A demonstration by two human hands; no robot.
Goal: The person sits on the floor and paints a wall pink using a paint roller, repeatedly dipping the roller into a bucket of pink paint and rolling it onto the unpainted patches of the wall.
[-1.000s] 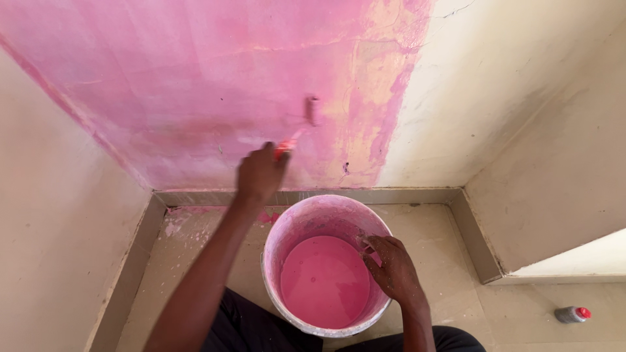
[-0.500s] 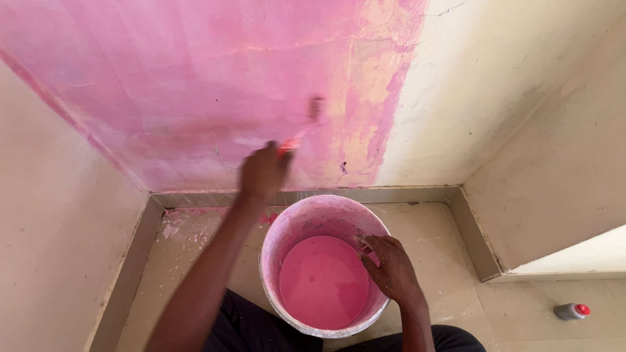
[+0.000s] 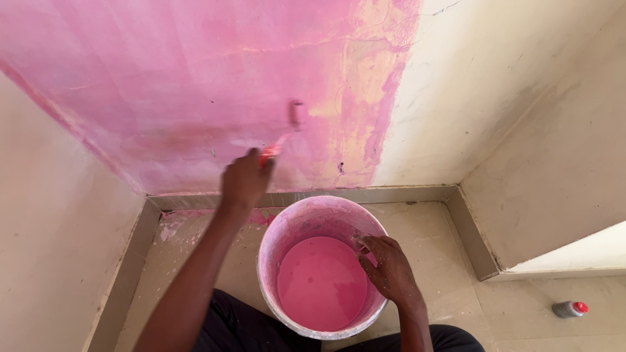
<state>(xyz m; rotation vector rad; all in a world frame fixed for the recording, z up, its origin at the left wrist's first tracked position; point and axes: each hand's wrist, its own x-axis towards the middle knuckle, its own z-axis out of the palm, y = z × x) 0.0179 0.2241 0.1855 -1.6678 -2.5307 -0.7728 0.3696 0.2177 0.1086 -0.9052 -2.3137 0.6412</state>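
Two hands worked: the left hand (image 3: 244, 179) gripped a small red-handled paint roller (image 3: 295, 116) against the pink-painted wall (image 3: 163, 85); the right hand (image 3: 390, 270) clasped the rim of the round pink-paint bucket (image 3: 274, 228).

Pale tiled floor (image 3: 430, 234) with a grey strip along the walls. On it, a big pink paint bucket (image 3: 287, 241). Pink splashes (image 3: 261, 217) just left of the bucket. Small grey bottle with a red cap (image 3: 569, 309) lying far right of the bucket.
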